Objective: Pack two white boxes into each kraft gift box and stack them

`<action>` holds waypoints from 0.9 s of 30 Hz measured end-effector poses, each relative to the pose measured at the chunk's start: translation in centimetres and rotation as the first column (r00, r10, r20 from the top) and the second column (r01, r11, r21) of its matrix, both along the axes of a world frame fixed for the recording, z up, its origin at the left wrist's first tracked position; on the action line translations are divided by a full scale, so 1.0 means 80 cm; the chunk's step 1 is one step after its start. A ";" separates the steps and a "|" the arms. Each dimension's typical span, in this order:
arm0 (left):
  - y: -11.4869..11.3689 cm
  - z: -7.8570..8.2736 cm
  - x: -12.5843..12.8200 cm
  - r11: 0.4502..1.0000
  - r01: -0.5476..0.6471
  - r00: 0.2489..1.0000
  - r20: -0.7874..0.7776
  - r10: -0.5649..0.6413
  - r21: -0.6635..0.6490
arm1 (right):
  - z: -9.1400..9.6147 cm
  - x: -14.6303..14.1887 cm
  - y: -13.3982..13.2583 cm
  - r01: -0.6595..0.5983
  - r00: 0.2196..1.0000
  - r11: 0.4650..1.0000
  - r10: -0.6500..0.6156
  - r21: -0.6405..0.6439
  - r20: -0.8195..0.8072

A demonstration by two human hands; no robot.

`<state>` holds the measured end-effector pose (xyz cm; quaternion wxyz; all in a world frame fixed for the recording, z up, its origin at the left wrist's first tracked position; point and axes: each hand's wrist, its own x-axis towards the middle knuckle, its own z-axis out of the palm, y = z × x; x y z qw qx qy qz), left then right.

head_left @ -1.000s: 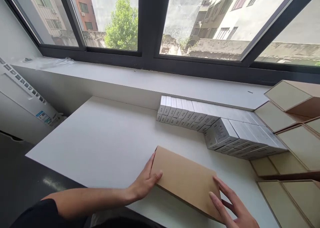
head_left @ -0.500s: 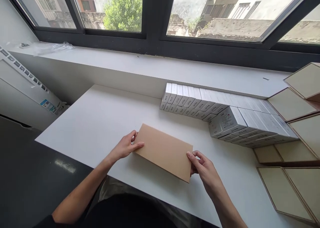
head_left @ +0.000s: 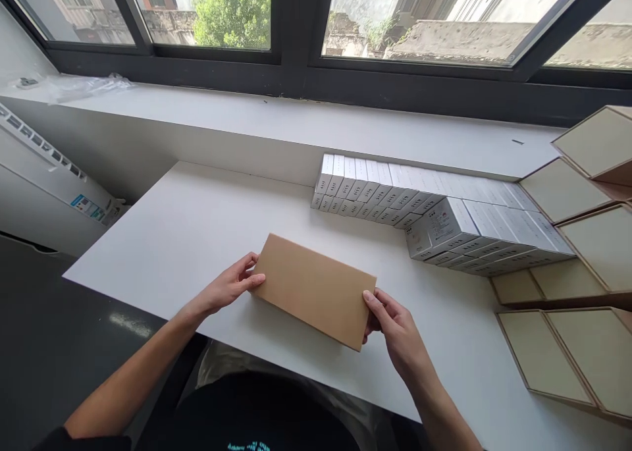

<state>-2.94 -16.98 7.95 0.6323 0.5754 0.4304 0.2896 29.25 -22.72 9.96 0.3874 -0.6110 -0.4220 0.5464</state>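
A flat brown cardboard box (head_left: 316, 290) is held between my two hands, tilted a little above the white table (head_left: 207, 220). My left hand (head_left: 234, 283) grips its left end, thumb on the top face and fingers curled at the edge. At the right end, my right hand (head_left: 392, 322) has its thumb on the top corner, with the other fingers partly hidden behind and under the box. The underside of the box is out of sight.
Stacked white boxes (head_left: 375, 191) run along the back of the table, with larger white cartons (head_left: 444, 230) at their right. Cream-panelled boxes (head_left: 587, 352) pile up at far right. Clear plastic wrap (head_left: 89, 87) lies on the windowsill (head_left: 222, 115). A white appliance (head_left: 44, 181) stands left.
The cardboard box and both hands have shifted slightly left and up in the picture. The whole scene has also shifted a little the same way. Both hands keep their hold.
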 end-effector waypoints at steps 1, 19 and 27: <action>0.006 -0.002 0.002 1.000 -0.006 0.999 -0.038 0.007 0.031 | -0.003 -0.002 -0.004 -0.031 0.999 0.999 0.031 -0.013 0.009; -0.003 -0.073 0.070 0.576 -0.013 0.976 -0.115 0.184 0.817 | 0.004 -0.067 -0.088 -0.549 0.835 0.652 0.445 0.522 0.323; 0.098 -0.061 0.084 0.648 -0.165 0.980 0.048 0.195 0.743 | 0.038 0.066 -0.022 -0.049 0.723 0.788 -0.396 0.614 0.566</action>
